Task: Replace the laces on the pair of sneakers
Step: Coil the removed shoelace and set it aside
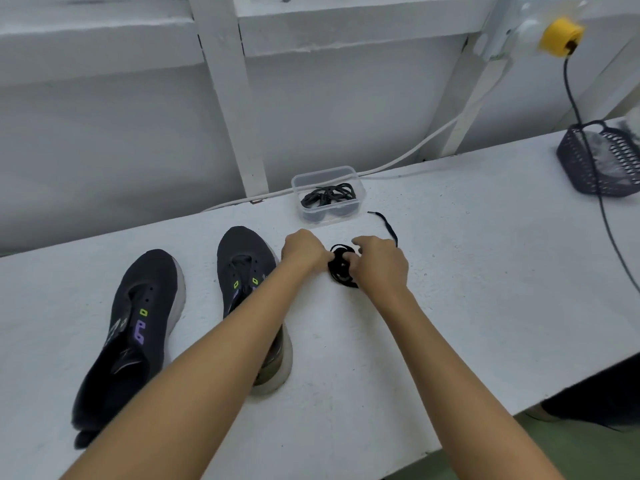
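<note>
both hands, left hand and right hand, pinch a coiled black lace on the surface beside two unlaced sneakers; next, probably free an end for threading.

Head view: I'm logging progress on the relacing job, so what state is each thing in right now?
Left sneaker: unlaced, eyelets bare, flat on the table.
Right sneaker: unlaced, partly hidden by the left forearm.
Black lace bundle: coiled, one end trailing loose on the table.
Left hand: grips the bundle.
Right hand: fingers pinch the bundle.
Clear container: lidless, black laces inside.
Black basket: upright; contents unclear.
</note>
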Tool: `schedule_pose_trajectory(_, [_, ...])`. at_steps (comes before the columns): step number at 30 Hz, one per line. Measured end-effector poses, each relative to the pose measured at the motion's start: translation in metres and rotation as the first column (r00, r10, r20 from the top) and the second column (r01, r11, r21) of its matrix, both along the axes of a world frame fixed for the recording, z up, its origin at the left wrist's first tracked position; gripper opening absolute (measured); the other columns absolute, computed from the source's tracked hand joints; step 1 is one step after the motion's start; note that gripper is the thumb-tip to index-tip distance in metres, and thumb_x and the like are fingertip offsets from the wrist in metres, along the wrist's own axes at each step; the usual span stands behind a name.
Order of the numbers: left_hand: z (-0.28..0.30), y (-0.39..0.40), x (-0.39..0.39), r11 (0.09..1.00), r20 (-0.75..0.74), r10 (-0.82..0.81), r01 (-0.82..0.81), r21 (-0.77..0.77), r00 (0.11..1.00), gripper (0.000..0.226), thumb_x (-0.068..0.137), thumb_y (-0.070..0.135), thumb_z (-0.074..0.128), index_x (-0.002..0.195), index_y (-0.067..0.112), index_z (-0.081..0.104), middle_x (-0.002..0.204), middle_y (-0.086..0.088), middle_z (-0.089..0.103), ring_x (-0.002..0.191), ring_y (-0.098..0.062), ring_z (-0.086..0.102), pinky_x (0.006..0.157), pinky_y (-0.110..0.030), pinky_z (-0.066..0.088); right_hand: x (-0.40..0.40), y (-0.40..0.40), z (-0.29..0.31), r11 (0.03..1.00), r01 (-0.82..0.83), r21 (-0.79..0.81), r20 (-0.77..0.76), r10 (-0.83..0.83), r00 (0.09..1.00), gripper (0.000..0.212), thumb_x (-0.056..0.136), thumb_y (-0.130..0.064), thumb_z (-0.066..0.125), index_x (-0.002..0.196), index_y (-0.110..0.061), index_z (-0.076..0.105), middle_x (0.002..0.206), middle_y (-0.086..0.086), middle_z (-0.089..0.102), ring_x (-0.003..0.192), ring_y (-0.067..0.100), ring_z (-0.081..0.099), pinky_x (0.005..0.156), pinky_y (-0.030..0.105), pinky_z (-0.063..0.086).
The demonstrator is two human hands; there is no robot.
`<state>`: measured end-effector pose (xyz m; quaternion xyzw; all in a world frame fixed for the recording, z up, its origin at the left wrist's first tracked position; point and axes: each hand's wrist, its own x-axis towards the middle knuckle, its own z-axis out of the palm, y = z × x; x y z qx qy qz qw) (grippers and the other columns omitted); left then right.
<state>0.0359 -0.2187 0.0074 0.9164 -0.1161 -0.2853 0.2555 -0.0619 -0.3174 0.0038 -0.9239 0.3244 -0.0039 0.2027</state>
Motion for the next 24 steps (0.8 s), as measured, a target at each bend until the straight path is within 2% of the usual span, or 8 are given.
schedule_pose_trajectory(2, [0.017,0.017,0.001,0.994,0.075,-0.060,0.066,-0.083,0.995,0.029,0.095,0.027,0.067,0.119,0.013,0.073,0.120,-0.004,0.070,0.113,-0.020,0.062,0.094,-0.029,0.049,0.000,-0.004,0.006,1.000,0.012,-0.004,0.039,-0.012,0.999,0.038,0.098,-0.038,0.063,0.133,-0.023,0.065,0.120,0.002,0.072,0.114,0.025,0.064,0.080,0.032,0.047])
schedule_pose_trajectory(6, [0.050,0.069,0.001,0.968,0.275,0.013,0.057,-0.245,0.962,0.020,0.097,0.028,0.064,0.112,0.021,0.075,0.110,0.007,0.073,0.094,-0.006,0.060,0.084,-0.016,0.038,0.004,-0.006,0.017,1.000,0.015,-0.008,0.103,-0.014,0.995,0.039,0.098,-0.040,0.062,0.134,-0.025,0.064,0.124,-0.001,0.070,0.117,0.022,0.063,0.082,0.031,0.045])
schedule_pose_trajectory(8, [0.057,0.102,0.002,0.962,0.355,0.077,0.025,-0.273,0.932,0.020,0.097,0.028,0.063,0.112,0.021,0.075,0.111,0.010,0.072,0.097,-0.004,0.059,0.086,-0.015,0.036,0.009,-0.002,0.021,1.000,0.003,-0.012,0.158,-0.001,0.987,0.035,0.099,-0.038,0.062,0.130,-0.024,0.067,0.122,-0.001,0.071,0.114,0.021,0.064,0.081,0.031,0.045])
schedule_pose_trajectory(13, [0.049,0.192,0.009,0.986,0.455,0.151,-0.103,-0.129,0.877,0.034,0.096,0.035,0.063,0.126,0.019,0.068,0.127,-0.002,0.063,0.115,-0.022,0.057,0.101,-0.034,0.043,0.028,0.039,0.026,0.978,-0.167,0.124,0.341,0.116,0.933,0.027,0.096,-0.032,0.064,0.117,-0.019,0.075,0.109,0.000,0.076,0.095,0.018,0.070,0.082,0.028,0.048])
schedule_pose_trajectory(16, [0.039,0.242,0.014,0.971,0.343,0.212,-0.237,0.031,0.915,0.059,0.091,0.047,0.064,0.144,0.023,0.053,0.147,-0.008,0.046,0.136,-0.032,0.041,0.111,-0.045,0.037,0.035,0.074,0.025,0.917,-0.261,0.301,0.323,0.159,0.933,0.031,0.096,-0.037,0.064,0.121,-0.022,0.073,0.116,-0.001,0.073,0.094,0.012,0.067,0.084,0.022,0.043])
schedule_pose_trajectory(19, [0.033,0.273,0.014,0.919,0.091,0.375,-0.383,0.093,0.923,0.084,0.083,0.062,0.065,0.154,0.027,0.037,0.156,-0.007,0.036,0.138,-0.033,0.040,0.109,-0.045,0.038,0.040,0.098,0.019,0.863,-0.247,0.441,0.197,0.176,0.965,0.044,0.096,-0.043,0.063,0.136,-0.024,0.063,0.131,0.002,0.065,0.118,0.020,0.061,0.098,0.025,0.043])
schedule_pose_trajectory(21, [0.029,0.278,0.009,0.891,-0.088,0.451,-0.453,-0.003,0.888,0.067,0.086,0.060,0.063,0.145,0.030,0.047,0.145,-0.001,0.051,0.118,-0.025,0.056,0.094,-0.039,0.046,0.042,0.107,0.012,0.830,-0.201,0.520,0.129,0.156,0.979,0.052,0.095,-0.046,0.063,0.143,-0.027,0.056,0.134,0.002,0.061,0.118,0.025,0.061,0.104,0.034,0.048])
schedule_pose_trajectory(24, [0.020,0.273,0.005,0.873,-0.082,0.471,-0.478,-0.097,0.878,0.056,0.086,0.057,0.062,0.136,0.033,0.053,0.135,0.001,0.058,0.110,-0.022,0.061,0.086,-0.034,0.046,0.045,0.110,0.007,0.797,-0.160,0.583,0.123,0.109,0.986,0.056,0.090,-0.050,0.065,0.141,-0.032,0.057,0.118,-0.001,0.066,0.110,0.023,0.065,0.099,0.045,0.055])
